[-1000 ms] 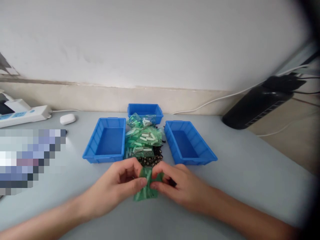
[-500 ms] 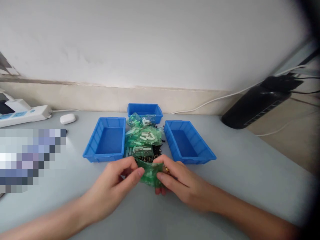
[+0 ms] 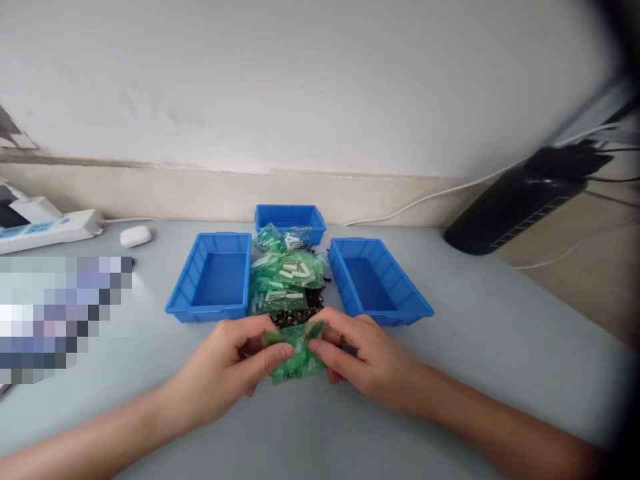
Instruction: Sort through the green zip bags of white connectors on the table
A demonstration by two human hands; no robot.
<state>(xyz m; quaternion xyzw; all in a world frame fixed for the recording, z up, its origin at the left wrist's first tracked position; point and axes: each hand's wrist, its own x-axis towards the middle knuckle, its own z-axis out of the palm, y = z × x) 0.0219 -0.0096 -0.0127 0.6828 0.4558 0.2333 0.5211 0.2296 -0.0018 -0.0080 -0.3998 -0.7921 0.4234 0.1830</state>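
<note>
Both of my hands pinch one small green plastic bag [image 3: 299, 360] near the front of the desk. My left hand [image 3: 239, 357] grips its left side between thumb and fingers. On the right side, my right hand [image 3: 367, 353] holds it the same way, with the upper edge drawn apart between them. What lies inside this bag is hard to make out. Just beyond it is a pile of green bags [image 3: 293, 270] with white plugs and screws showing through. Small dark pieces [image 3: 290, 319] lie loose beside and under the pile, partly behind my hands.
Blue bins stand around the pile: a left bin [image 3: 174, 308], a right bin [image 3: 413, 319] and a back bin [image 3: 320, 230]. A white case [image 3: 135, 236] and power strip [image 3: 75, 230] lie to the left, near a blurred-out device. A black bottle [image 3: 515, 207] stands at right.
The bag's upper edge has been pulled wider between my fingers, and the bag has tilted. My left thumb has moved slightly right and down onto it.
</note>
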